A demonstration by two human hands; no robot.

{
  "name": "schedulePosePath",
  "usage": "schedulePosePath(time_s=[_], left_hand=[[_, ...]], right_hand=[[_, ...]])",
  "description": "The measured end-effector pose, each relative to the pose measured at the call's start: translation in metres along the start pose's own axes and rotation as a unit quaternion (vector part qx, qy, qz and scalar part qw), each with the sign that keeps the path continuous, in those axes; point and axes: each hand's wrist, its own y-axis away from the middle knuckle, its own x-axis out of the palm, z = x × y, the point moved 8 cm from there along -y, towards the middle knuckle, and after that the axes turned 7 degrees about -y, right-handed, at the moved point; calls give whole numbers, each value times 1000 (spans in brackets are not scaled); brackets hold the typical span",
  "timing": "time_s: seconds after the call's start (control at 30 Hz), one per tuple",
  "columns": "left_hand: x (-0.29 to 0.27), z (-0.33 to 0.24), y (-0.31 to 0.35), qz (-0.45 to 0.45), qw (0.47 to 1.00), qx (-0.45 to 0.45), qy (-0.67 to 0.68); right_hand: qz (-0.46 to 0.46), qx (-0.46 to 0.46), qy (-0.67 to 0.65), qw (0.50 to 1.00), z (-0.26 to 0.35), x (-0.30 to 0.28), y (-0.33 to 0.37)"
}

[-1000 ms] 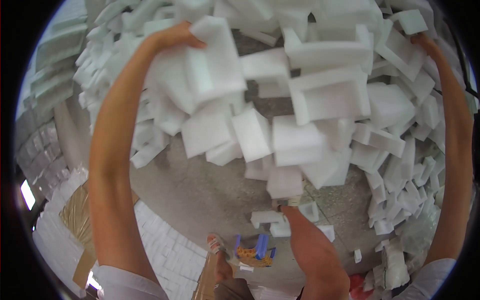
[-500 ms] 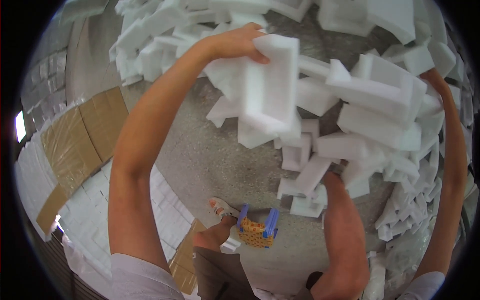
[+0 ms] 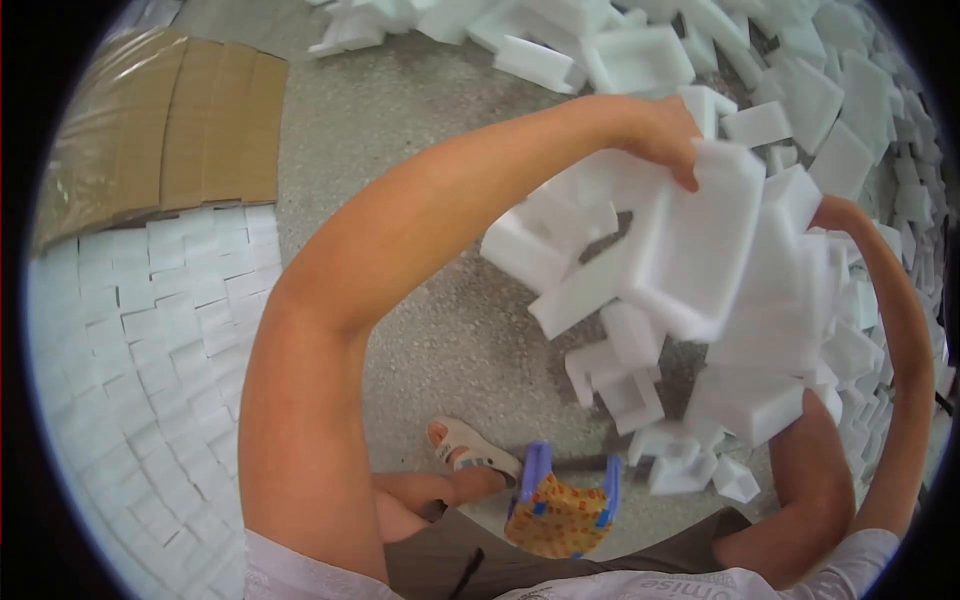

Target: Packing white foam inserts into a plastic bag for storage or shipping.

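My left hand (image 3: 662, 132) grips the upper edge of a shallow white foam tray (image 3: 705, 245) with raised sides, thumb over its rim. To its right, my right hand (image 3: 838, 213) holds the edge of another white foam piece (image 3: 790, 205); its fingers are mostly hidden behind the foam. The two held pieces lie close together, with the tray in front. Under and left of them are several angled foam pieces (image 3: 580, 290), some overlapping the tray from behind. Another foam block (image 3: 745, 400) is by my right knee.
Loose white foam pieces (image 3: 640, 60) heap up at the back and along the right. Stacked white blocks (image 3: 150, 370) and brown cardboard (image 3: 220, 125) stand at left. A small purple stool with a yellow patterned cover (image 3: 560, 515) is on the grey floor (image 3: 430, 350) between my legs.
My left hand has moved right with the foam tray, closer to my right hand. The view has turned, so the cardboard and stacked blocks show larger at left.
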Motion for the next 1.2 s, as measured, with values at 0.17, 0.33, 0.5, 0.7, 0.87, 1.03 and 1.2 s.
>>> schedulePosePath(time_s=[0.17, 0.33, 0.5, 0.7, 0.87, 1.03, 1.2], left_hand=[[-46, 16, 89, -41, 992, -5, 121], [-92, 45, 153, -231, 967, -29, 100], [-48, 158, 229, -385, 895, -225, -9], [183, 326, 230, -315, 760, -524, 221], [266, 372, 204, -342, 668, -566, 342], [367, 286, 255, -438, 646, -490, 389], [332, 226, 286, -463, 668, -487, 320]], right_hand=[[-188, -89, 239, 949, 172, -39, 90], [-518, -253, 418, 702, 294, 6, 106], [-106, -327, 426, 837, 309, 150, 12], [-364, -175, 417, 814, 197, 73, -190], [-471, -174, 439, 745, 221, -58, -190], [-296, -221, 442, 817, 171, 91, -126], [-337, 9, 510, 791, 55, -66, -148]])
